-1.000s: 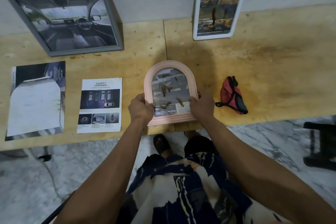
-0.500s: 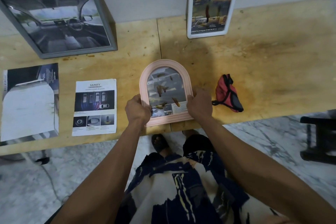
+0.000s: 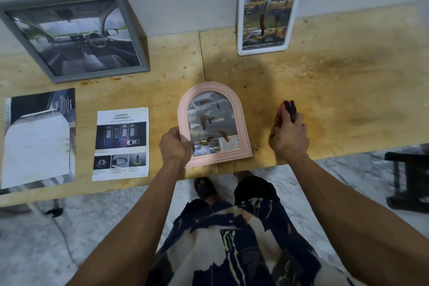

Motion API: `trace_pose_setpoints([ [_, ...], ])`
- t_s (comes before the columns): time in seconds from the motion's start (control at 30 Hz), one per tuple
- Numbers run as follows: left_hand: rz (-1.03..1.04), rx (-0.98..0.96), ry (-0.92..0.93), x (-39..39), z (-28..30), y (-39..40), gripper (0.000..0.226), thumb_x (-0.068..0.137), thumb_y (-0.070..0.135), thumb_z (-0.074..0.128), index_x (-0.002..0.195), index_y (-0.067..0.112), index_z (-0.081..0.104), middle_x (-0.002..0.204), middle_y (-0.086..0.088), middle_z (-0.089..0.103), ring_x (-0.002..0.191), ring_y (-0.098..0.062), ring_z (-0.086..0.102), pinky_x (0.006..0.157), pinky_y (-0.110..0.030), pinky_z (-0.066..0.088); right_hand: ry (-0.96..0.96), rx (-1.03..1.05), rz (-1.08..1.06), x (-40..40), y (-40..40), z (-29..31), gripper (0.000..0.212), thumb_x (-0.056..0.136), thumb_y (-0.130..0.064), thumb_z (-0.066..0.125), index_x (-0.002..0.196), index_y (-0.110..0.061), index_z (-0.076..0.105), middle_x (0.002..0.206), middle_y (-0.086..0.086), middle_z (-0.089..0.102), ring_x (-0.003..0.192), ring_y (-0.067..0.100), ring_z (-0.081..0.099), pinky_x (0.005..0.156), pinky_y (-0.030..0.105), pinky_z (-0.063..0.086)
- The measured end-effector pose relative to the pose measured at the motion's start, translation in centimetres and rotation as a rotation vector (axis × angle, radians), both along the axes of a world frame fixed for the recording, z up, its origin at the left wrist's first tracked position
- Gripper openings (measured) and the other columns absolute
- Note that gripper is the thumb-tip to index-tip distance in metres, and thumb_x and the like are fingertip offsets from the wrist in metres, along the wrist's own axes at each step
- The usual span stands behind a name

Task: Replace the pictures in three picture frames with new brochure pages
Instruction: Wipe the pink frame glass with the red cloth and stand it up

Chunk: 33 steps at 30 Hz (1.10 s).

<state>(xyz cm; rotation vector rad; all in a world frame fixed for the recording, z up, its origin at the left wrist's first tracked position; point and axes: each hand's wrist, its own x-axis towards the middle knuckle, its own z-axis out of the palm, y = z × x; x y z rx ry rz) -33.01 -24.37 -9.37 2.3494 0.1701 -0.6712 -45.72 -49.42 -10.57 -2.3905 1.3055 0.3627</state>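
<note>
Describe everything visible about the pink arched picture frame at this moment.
The pink arched frame lies flat, face up, at the near edge of the wooden table, arch pointing toward the wall. Its moulding looks like matte plastic or painted wood. Behind the glazing sits a car brochure page with brownish-orange smears over it. The left hand grips its lower left side, thumb on the front. The right hand is off it, on a red and black cloth beside it.

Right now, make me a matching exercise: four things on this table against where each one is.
Things:
1. grey frame
2. white frame
3. pink arched frame
4. red cloth

Places:
A. gripped by the right hand
B. leaning on the wall, far left
C. held at its lower left edge by the left hand
D. leaning on the wall, right of centre

Pairs: 1-B, 2-D, 3-C, 4-A
</note>
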Motion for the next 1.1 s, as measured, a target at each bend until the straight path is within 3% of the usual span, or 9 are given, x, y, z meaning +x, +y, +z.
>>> trace_pose_setpoints([
  [0.1,-0.01,-0.002,-0.013,0.0,-0.2,0.0,0.038,0.084,0.015,0.074,0.12,0.009,0.063,0.107,-0.01,0.072,0.093,-0.028,0.065,0.075,-0.028,0.047,-0.193,0.044,-0.081,0.7,-0.1,0.4,0.054,0.095,-0.013,0.049,0.148,-0.019,0.037,0.134,0.016,0.037,0.112,0.042,0.048,0.089,0.046,0.045],
  [0.23,-0.082,0.04,-0.163,0.8,-1.3,0.2,0.028,0.091,0.034,0.061,0.107,0.011,0.059,0.098,-0.01,0.067,0.091,-0.032,0.062,0.075,-0.041,0.053,-0.412,0.081,-0.055,3.5,1.1,1.2,0.047,0.101,-0.024,0.047,0.147,-0.014,0.04,0.132,0.014,0.048,0.113,0.033,0.053,0.089,0.037,0.043],
  [0.37,-0.217,0.153,-0.311,1.4,-2.5,0.6,0.042,0.098,0.038,0.044,0.135,0.021,0.045,0.122,-0.017,0.053,0.111,-0.037,0.047,0.087,-0.049,0.047,-0.527,0.095,0.147,6.4,3.5,1.6,0.043,0.103,-0.03,0.042,0.142,-0.012,0.046,0.13,0.011,0.054,0.107,0.028,0.056,0.077,0.029,0.039],
  [0.47,-0.331,0.206,-0.408,1.7,-3.3,0.9,0.048,0.101,0.043,0.032,0.143,0.022,0.04,0.134,-0.016,0.048,0.117,-0.037,0.044,0.093,-0.053,0.044,-0.54,0.043,0.26,7.9,5.4,1.6,0.043,0.105,-0.032,0.039,0.142,-0.013,0.046,0.132,0.008,0.054,0.113,0.026,0.051,0.081,0.034,0.042],
  [0.6,-0.402,0.304,-0.406,1.7,-4.3,0.8,0.045,0.105,0.04,0.031,0.148,0.029,0.037,0.149,-0.009,0.038,0.132,-0.033,0.033,0.105,-0.052,0.032,-0.514,-0.084,0.39,8.9,6.7,0.4,0.041,0.105,-0.03,0.038,0.139,-0.01,0.051,0.134,0.008,0.054,0.114,0.032,0.046,0.089,0.044,0.045],
  [0.77,-0.439,0.362,-0.387,1.4,-5.1,1.3,0.049,0.106,0.043,0.025,0.154,0.036,0.024,0.157,-0.008,0.029,0.142,-0.033,0.023,0.113,-0.054,0.025,-0.229,-0.271,0.534,9.3,7.2,-2.2,0.045,0.102,-0.037,0.037,0.139,-0.013,0.047,0.145,0.004,0.042,0.122,0.033,0.035,0.09,0.047,0.037],
  [0.9,-0.427,0.353,-0.351,1.1,-5.4,1.5,0.051,0.106,0.046,0.021,0.156,0.043,0.012,0.164,-0.006,0.017,0.15,-0.036,0.01,0.118,-0.06,0.013,-0.186,-0.388,0.62,9.3,7.6,-3.6,0.043,0.098,-0.033,0.049,0.133,-0.007,0.05,0.135,0.007,0.048,0.113,0.031,0.037,0.086,0.044,0.032],
  [1.0,-0.407,0.33,-0.329,1.2,-5.7,1.4,0.051,0.106,0.048,0.017,0.155,0.047,0.005,0.166,-0.002,0.01,0.152,-0.033,0.003,0.12,-0.06,0.004,-0.196,-0.365,0.646,9.6,8.0,-4.2,0.047,0.093,-0.026,0.053,0.135,-0.006,0.048,0.135,0.009,0.048,0.116,0.032,0.042,0.09,0.043,0.034],
  [1.1,-0.382,0.319,-0.346,1.2,-6.2,1.4,0.05,0.106,0.047,0.019,0.155,0.049,0.006,0.166,-0.001,0.012,0.152,-0.033,0.004,0.12,-0.06,0.006,-0.248,-0.311,0.651,9.9,8.2,-4.6,0.051,0.092,-0.021,0.051,0.139,-0.004,0.045,0.14,0.011,0.047,0.121,0.033,0.045,0.095,0.043,0.037],
])
